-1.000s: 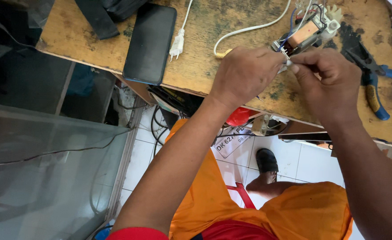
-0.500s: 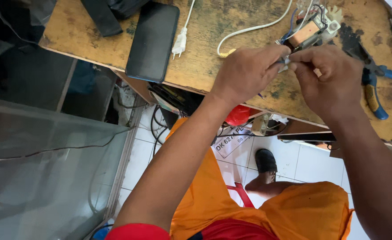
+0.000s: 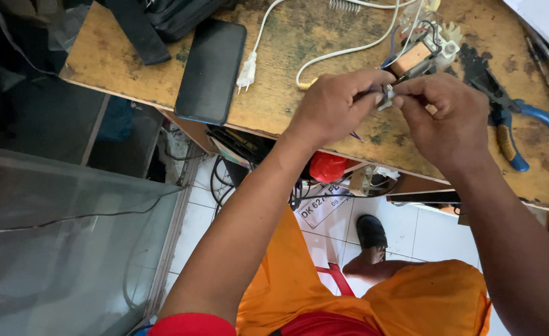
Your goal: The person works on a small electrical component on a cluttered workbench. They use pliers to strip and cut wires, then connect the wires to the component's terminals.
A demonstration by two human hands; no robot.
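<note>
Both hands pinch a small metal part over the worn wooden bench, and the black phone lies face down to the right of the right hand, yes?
Not quite. In the head view the flat black phone lies to the left of the left hand, not right of the right hand. The rest holds: both hands pinch the small metal part over the worn wooden bench.

Your hands [image 3: 389, 99] have bare table [image 3: 287, 106] to their left, up to the phone [image 3: 211, 70] and white plug [image 3: 247, 73]. Rightward, pliers [image 3: 511, 118] block. Beyond, a wired part [image 3: 420, 53], seemingly close.
</note>
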